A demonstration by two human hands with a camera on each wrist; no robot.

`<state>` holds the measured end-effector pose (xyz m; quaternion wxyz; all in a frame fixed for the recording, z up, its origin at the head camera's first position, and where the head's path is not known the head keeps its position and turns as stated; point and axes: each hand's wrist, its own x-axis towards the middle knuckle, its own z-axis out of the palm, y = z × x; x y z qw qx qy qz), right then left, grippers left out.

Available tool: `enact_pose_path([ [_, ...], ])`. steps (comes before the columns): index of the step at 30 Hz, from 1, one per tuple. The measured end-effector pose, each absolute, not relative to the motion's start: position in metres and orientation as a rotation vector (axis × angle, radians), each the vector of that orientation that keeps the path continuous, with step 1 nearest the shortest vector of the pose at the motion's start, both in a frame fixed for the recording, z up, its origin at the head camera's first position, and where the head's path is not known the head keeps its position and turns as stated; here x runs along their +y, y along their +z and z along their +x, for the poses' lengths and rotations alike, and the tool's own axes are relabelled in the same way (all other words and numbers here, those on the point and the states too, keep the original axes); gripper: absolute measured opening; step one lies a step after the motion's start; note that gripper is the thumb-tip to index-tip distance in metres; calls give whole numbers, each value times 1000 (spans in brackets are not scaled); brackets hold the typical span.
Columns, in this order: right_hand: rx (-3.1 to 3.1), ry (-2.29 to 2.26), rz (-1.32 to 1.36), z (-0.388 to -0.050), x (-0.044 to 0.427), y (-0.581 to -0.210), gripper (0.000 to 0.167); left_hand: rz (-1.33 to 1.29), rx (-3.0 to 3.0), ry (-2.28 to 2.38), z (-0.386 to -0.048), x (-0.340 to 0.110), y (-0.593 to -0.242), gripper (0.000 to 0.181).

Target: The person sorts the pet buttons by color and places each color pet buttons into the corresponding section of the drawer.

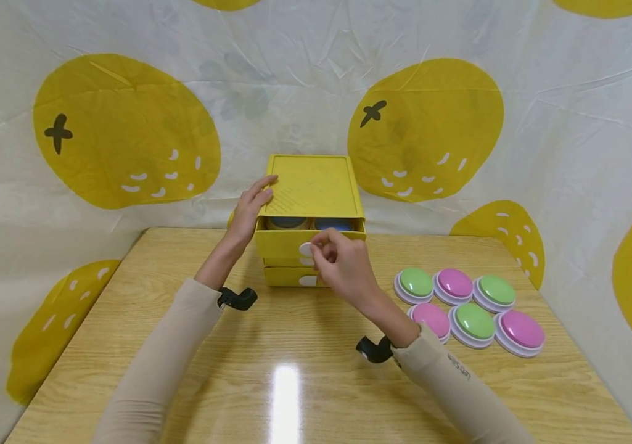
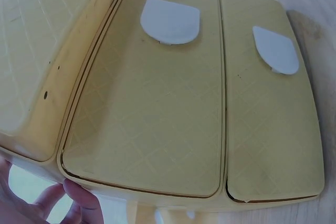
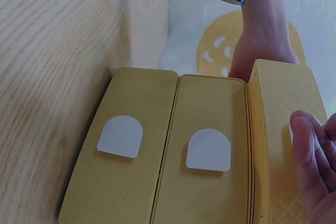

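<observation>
Three-drawer box (image 1: 310,185), yellow, apparently plastic: stood at the far middle of the wood-grain surface (image 1: 227,382). Top drawer (image 1: 277,245) drawn partly out towards the near side; the two lower drawers are seated. Two blue round-topped items (image 1: 333,224) are contained, only partly visible.

Top handle (image 1: 305,249), white, flat tab: pinched between thumb and fingers of the right hand (image 1: 343,262). Left hand (image 1: 247,209): laid along the box's left top edge, fingers relaxed, nothing enclosed.

Handling, as judged: the shell is probably light and stiff, and liable to be shifted on the smooth surface unless braced at the side. The drawer is best held by its tab, thumb against fingers; a smooth tab may slip, and hard sideways force may strain it. Some weight may be added by the contents.

Six domed buttons (image 1: 455,283), pink and green, white-based: grouped at right.
</observation>
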<state>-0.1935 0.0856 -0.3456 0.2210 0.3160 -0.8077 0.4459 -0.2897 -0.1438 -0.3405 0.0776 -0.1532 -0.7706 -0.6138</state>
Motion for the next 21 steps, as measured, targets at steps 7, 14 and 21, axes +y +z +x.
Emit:
enact_pose_path([
  [7, -2241, 1238, 865, -199, 84, -345, 4, -460, -2316, -1839, -289, -144, -339, 52],
  [14, -2262, 1256, 848, -207, 83, -344, 4, -474, -2309, -1847, -290, -144, -339, 52],
  [21, -2272, 1251, 849, -211, 83, -342, 4, -441, -2323, -1840, -290, -144, -340, 52],
])
